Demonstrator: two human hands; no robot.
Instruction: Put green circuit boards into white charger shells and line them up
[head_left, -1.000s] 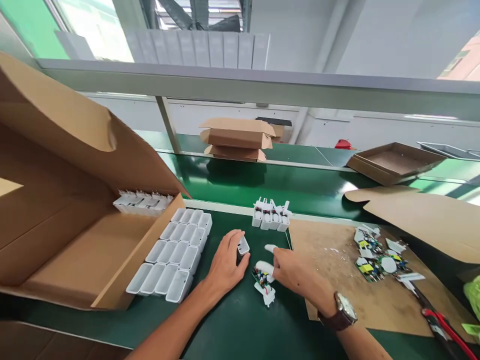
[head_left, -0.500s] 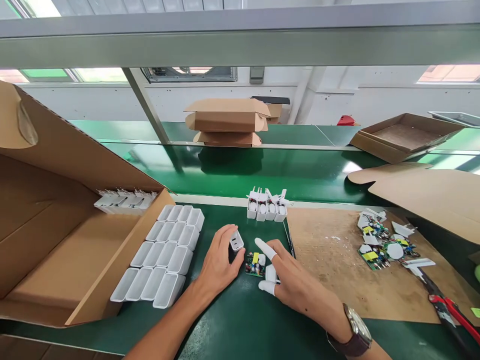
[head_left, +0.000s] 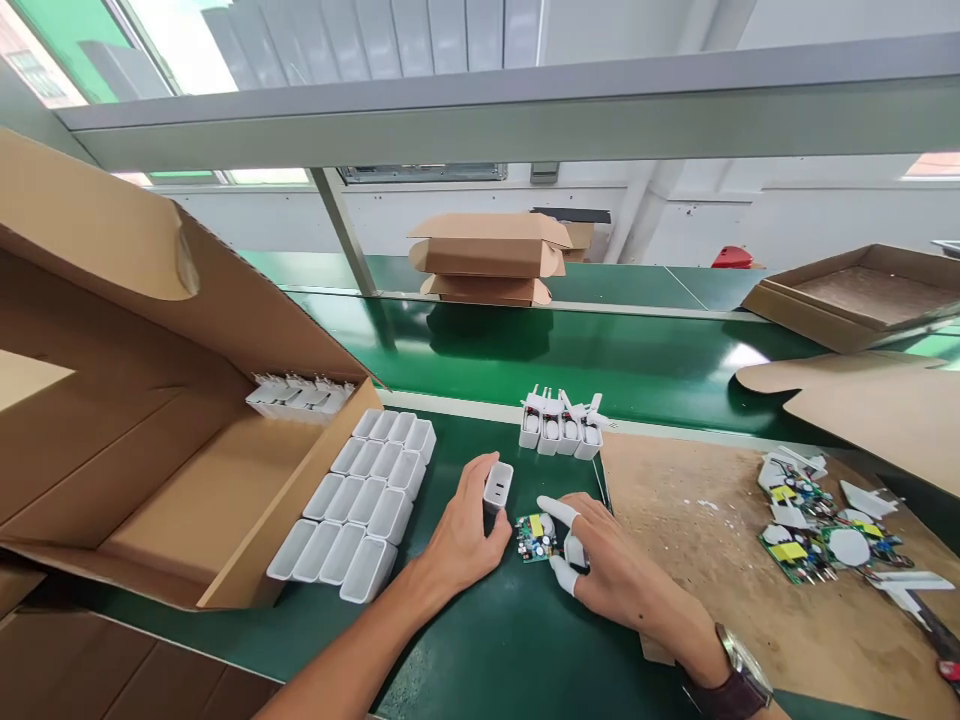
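Our left hand (head_left: 469,525) grasps the case (head_left: 498,484), its slotted end in view, and our right hand (head_left: 619,560) pinches the board (head_left: 534,537) by its white end; whether the board also rests on the bench (head_left: 480,650), we cannot tell. The board lies between our two grips, just beside the case. We would do well to steady the case lightly, hold the board level and press only on its white end with our cots (head_left: 559,512), since its small parts could bend. Left of both grips, rows of shells (head_left: 358,500) stand beside a carton (head_left: 195,485); ahead, four filled cases (head_left: 551,430) stand in a row. Right of our grips, a mat (head_left: 697,590) bears more boards (head_left: 832,540). Farther ahead runs a glossy green belt (head_left: 637,350), with stacked boxes (head_left: 487,245) beyond it, under a metal beam (head_left: 480,110).
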